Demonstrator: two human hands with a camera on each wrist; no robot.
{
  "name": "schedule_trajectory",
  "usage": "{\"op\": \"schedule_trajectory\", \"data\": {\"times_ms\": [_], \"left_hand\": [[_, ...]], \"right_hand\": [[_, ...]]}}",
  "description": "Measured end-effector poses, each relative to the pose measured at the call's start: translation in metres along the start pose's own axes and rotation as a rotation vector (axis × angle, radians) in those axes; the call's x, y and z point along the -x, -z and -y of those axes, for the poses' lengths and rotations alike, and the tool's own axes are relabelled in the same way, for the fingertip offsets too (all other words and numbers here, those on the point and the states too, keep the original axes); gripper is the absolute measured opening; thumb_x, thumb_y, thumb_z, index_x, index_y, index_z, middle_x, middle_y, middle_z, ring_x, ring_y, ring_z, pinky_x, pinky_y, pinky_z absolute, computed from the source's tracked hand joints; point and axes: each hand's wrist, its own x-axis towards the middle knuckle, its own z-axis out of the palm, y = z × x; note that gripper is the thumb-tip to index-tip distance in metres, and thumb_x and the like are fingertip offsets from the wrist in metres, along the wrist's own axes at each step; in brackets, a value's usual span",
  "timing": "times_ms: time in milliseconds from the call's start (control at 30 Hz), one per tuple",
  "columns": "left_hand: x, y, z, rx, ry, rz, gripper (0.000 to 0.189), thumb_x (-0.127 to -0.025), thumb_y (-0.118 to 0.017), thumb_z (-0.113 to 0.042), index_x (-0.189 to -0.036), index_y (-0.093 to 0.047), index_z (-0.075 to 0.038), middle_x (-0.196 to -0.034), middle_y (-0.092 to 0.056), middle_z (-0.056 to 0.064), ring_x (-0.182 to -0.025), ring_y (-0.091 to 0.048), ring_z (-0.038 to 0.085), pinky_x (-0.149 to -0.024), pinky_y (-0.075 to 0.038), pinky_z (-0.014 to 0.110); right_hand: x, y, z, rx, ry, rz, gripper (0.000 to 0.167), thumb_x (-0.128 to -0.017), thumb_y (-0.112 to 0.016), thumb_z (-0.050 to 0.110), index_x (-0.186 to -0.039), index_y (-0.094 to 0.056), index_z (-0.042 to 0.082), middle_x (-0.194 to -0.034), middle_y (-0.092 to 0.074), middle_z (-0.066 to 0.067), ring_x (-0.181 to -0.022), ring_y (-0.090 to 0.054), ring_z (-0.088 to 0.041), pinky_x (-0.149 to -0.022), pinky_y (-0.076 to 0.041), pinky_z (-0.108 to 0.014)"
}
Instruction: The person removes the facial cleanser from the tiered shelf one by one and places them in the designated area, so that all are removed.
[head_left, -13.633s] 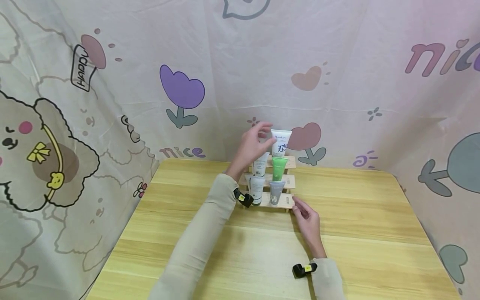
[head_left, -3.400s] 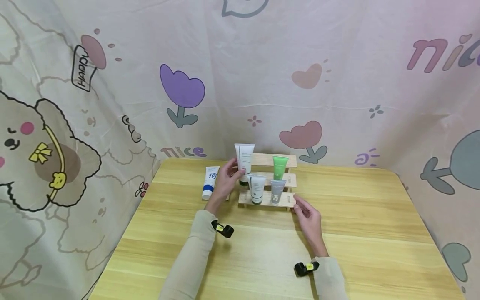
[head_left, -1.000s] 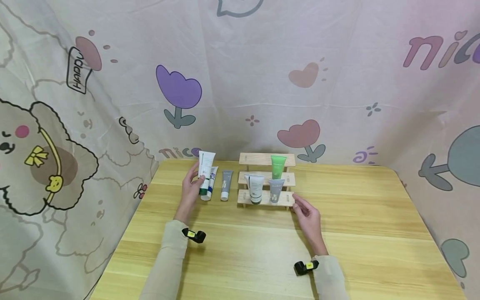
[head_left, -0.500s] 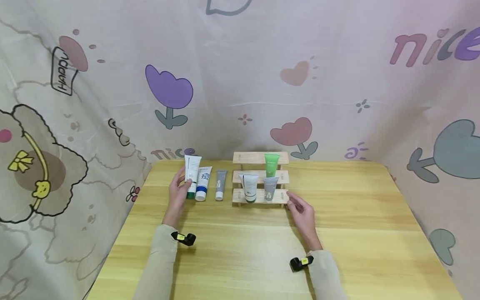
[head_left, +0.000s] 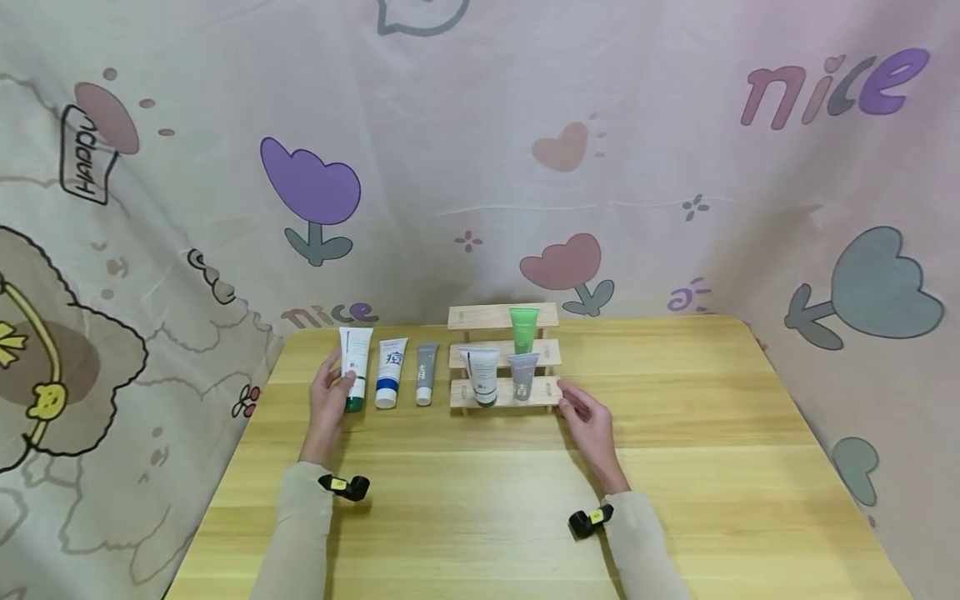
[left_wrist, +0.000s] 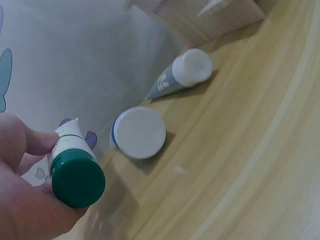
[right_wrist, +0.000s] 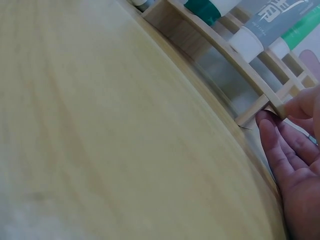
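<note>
My left hand (head_left: 326, 408) grips a white squeeze tube (head_left: 356, 354) with a green cap, upright with the cap down, at the left end of a row. In the left wrist view, thumb and fingers hold it just above the green cap (left_wrist: 78, 178). Beside it on the table stand a white tube with a blue band (head_left: 388, 367) and a small grey tube (head_left: 425, 371). My right hand (head_left: 590, 429) pinches the right corner of the lowest shelf of a three-step wooden rack (head_left: 480, 317); the right wrist view shows fingertips around that corner.
On the rack's lowest step are a white tube (head_left: 483, 375) with a green cap and a grey tube (head_left: 522, 375). A green tube (head_left: 523, 329) stands on the middle step. A printed curtain (head_left: 450, 167) hangs behind the wooden table (head_left: 465, 500).
The blue-banded tube, a grey tube and the green-capped tube have left the rack for the left side. My left hand carried the last leftward and lowered it. The right hand keeps its hold.
</note>
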Motion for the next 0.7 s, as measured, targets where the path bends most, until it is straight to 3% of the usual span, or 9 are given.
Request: {"op": "schedule_trajectory", "data": {"times_ms": [167,700], "left_hand": [[-0.001,0.006,0.004,-0.022,0.019,-0.010,0.059,-0.107,-0.052,-0.013,-0.161,-0.033,-0.026,-0.148,-0.043,0.019,-0.109,-0.050,0.016,-0.080,-0.048,0.018],[-0.008,0.001,0.010,-0.168,0.006,-0.007,0.060,-0.109,-0.047,-0.012,-0.164,-0.026,-0.019,-0.149,-0.039,0.028,-0.122,-0.048,0.034,-0.091,-0.047,0.035]], "right_hand": [[-0.005,-0.003,-0.018,-0.007,0.023,-0.019,0.033,-0.102,-0.062,0.004,-0.134,-0.065,-0.001,-0.128,-0.067,-0.022,-0.115,-0.065,-0.038,-0.089,-0.056,-0.020],[-0.003,-0.004,-0.019,0.001,0.052,-0.042,0.031,-0.101,-0.062,0.002,-0.131,-0.068,0.002,-0.125,-0.070,-0.018,-0.109,-0.068,-0.026,-0.089,-0.057,-0.024]]}}
